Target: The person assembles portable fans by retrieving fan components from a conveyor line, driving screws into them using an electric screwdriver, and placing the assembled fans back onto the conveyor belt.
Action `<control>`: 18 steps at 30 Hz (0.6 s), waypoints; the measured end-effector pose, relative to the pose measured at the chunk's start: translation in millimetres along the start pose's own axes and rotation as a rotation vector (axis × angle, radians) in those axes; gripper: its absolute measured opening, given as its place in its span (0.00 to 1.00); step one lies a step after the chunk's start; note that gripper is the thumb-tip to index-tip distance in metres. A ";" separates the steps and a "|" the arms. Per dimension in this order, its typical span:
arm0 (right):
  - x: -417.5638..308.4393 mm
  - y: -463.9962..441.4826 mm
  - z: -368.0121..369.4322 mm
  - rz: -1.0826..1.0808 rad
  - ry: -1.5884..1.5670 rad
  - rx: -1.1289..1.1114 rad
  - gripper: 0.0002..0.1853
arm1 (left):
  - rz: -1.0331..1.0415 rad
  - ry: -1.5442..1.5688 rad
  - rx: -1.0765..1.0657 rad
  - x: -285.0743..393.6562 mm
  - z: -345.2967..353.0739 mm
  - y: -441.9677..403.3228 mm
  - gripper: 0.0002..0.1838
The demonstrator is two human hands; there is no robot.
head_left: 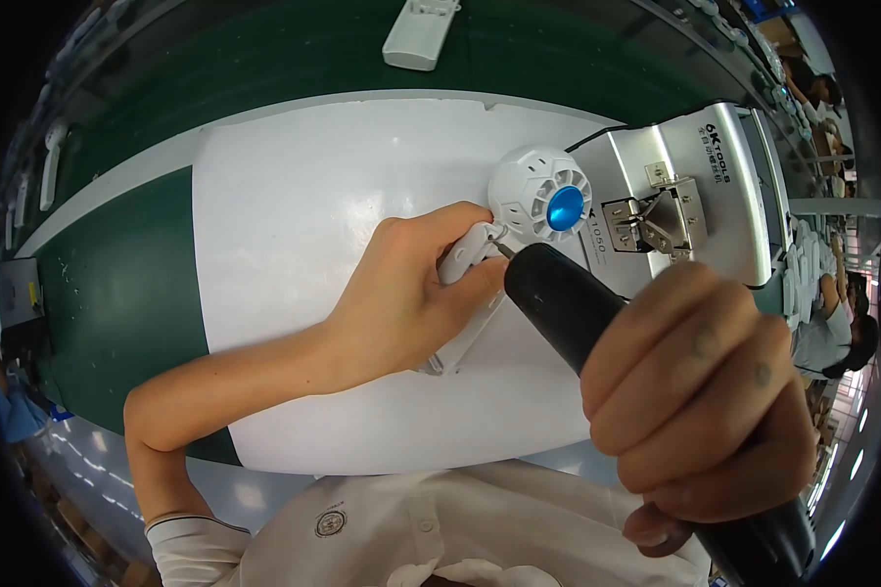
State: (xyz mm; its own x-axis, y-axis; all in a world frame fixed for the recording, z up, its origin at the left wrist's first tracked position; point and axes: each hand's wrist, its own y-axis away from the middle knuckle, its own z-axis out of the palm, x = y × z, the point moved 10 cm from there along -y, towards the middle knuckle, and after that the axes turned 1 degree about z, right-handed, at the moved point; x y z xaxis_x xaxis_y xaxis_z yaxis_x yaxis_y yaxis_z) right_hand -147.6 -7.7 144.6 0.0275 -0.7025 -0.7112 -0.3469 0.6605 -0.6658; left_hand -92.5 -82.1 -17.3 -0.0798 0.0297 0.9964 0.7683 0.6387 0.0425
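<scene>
My left hand [406, 284] is closed around the white handle [467, 251] of a device lying on the white sheet. The device's round white head [540, 196], with vents and a shiny blue disc in its middle, points away from me. My right hand [700, 391] is wrapped round a black electric screwdriver [568, 298]. The driver is tilted, and its thin tip meets the white part at the joint between handle and head, beside my left fingertips. Whether a screw sits under the tip is too small to tell.
A silver screw-feeder machine [719, 196] stands at the right of the white sheet [284, 215]. On the green surface beyond lies a white casing [421, 35]. Another white device [52, 166] is at the far left. Other people [832, 333] sit at the right edge.
</scene>
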 end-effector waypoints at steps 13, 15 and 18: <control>-43.1 5.5 -108.4 0.029 -0.009 0.295 0.13 | -0.118 0.158 -0.140 -15.7 8.8 -7.7 0.14; -32.9 7.9 -114.2 0.069 -0.005 0.308 0.13 | -0.122 0.173 -0.153 -15.8 10.3 -9.1 0.15; -27.6 9.0 -117.1 0.107 0.004 0.303 0.13 | -0.127 0.229 -0.138 -11.3 10.9 -9.6 0.16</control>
State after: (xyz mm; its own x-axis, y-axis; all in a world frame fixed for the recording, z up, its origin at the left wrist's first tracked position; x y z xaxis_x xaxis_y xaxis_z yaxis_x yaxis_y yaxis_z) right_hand -261.2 -13.4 184.7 0.0025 -0.6256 -0.7801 -0.0530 0.7789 -0.6249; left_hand -105.9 -80.3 -29.8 -0.0481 -0.2281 0.9725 0.8417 0.5150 0.1624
